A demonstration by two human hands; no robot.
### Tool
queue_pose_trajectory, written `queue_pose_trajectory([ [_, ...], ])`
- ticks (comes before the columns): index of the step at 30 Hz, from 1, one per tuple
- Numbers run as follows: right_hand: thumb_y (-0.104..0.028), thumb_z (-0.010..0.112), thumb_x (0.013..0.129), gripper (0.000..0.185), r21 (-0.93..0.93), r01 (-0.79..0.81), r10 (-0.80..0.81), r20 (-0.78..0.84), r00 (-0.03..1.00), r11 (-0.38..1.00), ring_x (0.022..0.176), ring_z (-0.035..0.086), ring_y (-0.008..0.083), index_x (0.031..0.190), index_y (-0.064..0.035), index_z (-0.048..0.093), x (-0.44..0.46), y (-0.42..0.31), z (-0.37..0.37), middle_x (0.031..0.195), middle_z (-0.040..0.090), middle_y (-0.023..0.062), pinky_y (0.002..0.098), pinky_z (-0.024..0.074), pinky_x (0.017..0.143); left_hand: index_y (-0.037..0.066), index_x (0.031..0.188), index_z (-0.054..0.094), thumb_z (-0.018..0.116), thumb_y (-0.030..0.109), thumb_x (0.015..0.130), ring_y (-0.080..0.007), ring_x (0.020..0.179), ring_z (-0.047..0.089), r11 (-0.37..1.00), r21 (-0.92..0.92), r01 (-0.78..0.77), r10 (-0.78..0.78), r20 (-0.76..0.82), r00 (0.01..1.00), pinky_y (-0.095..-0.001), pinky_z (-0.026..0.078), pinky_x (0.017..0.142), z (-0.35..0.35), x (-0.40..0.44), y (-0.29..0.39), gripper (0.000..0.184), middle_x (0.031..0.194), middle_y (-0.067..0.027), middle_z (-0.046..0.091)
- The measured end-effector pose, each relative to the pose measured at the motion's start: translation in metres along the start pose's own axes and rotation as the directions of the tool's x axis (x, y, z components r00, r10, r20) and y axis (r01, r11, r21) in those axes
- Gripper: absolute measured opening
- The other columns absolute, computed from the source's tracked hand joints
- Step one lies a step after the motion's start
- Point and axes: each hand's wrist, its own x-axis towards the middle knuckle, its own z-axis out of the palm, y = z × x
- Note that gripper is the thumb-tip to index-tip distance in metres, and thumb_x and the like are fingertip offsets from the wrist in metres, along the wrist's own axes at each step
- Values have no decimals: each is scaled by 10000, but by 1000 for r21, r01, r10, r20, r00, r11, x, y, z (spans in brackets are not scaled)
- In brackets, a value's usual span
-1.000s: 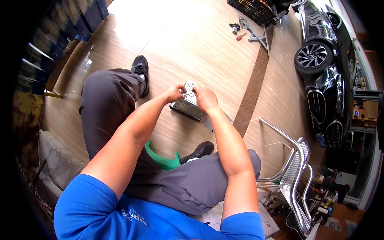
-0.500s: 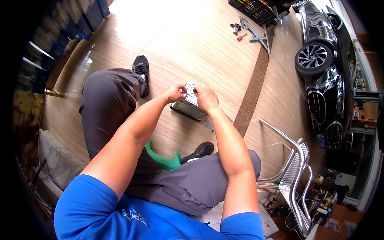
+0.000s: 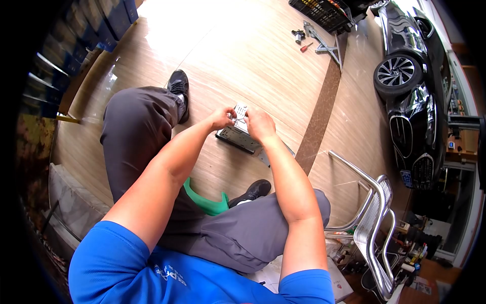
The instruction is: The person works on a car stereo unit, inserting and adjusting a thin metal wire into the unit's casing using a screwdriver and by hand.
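A silver metal box with a dark front edge, like a car stereo unit (image 3: 237, 139), sits on the floor between my feet. At its far end is a light plate with slots (image 3: 241, 108). My left hand (image 3: 223, 118) is closed in a pinch at the left side of that end. Opposite it, my right hand (image 3: 260, 124) has its fingers bent and pressed together over the right side. A thin metallic piece shows between the fingertips, too small to name. My right hand hides part of the box.
A green curved stool edge (image 3: 207, 203) is beneath me. Chrome chair frames (image 3: 372, 218) stand at the right, near a black car (image 3: 412, 111). Farther off lie a red-handled screwdriver (image 3: 306, 47), a metal scissor-like bracket (image 3: 324, 45) and a black crate (image 3: 321, 14).
My right hand has shifted very slightly left, over the far end of the box. My left hand and the box look the same.
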Motion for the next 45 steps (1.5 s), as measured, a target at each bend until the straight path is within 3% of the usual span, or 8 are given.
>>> queue_pose_trajectory([
  [8,-293,630,899,263,18,-146,145,68,987,989,966,650,368,1008,-58,679,-2,-15,-10,999,687,194,469,510,835,87,959,671,750,5,743,-127,753,539,998,-22,-54,55,47,997,-286,486,668,-3,2,-5,244,821,-37,587],
  [10,-283,638,893,256,123,-196,190,56,980,973,962,652,367,1009,-61,691,-1,-11,-9,994,688,194,459,512,836,72,924,619,681,-60,801,-67,634,444,998,-21,-53,54,44,998,-228,388,560,-2,-4,3,191,719,38,498],
  [16,-229,661,873,222,145,-101,101,11,995,984,962,644,362,1038,-82,678,-4,-1,-10,988,686,186,455,511,829,77,912,619,692,-39,805,-61,571,421,1000,-22,-5,6,47,999,-236,346,493,-3,-12,16,174,669,49,479],
  [23,-205,669,863,204,139,-51,54,-22,998,989,940,639,367,1024,-80,659,-4,1,-4,957,682,182,460,508,810,76,919,633,707,-21,802,-60,615,443,1000,5,-18,18,32,999,-234,374,533,-4,-13,18,169,689,47,493],
  [25,-195,667,863,194,147,-52,56,-27,998,988,939,639,367,1019,-80,657,-3,2,-2,954,681,181,465,505,801,79,897,687,759,10,741,-116,751,543,999,-18,26,-25,37,999,-275,482,669,-5,-13,18,186,797,-26,595],
  [35,-248,593,920,223,-4,-14,15,79,997,1000,969,655,383,1037,-73,667,-4,-7,-11,1002,679,218,482,522,833,79,904,684,751,17,751,-120,757,552,999,34,-6,5,24,1000,-278,489,678,-5,-14,18,178,800,-32,606],
  [37,-267,635,897,231,36,-162,159,72,985,986,947,653,376,1012,-78,698,-3,-14,-9,976,690,199,471,514,826,77,910,683,747,19,754,-122,760,555,1000,11,-5,4,37,999,-280,491,682,-5,-12,17,178,809,-36,609],
  [45,-276,636,896,247,143,-183,180,34,983,973,957,657,356,1027,-80,709,-4,-7,-14,996,688,203,454,514,833,71,918,660,725,-11,774,-93,703,502,1000,-9,13,-13,35,999,-256,435,610,-3,-12,16,178,767,3,557],
])
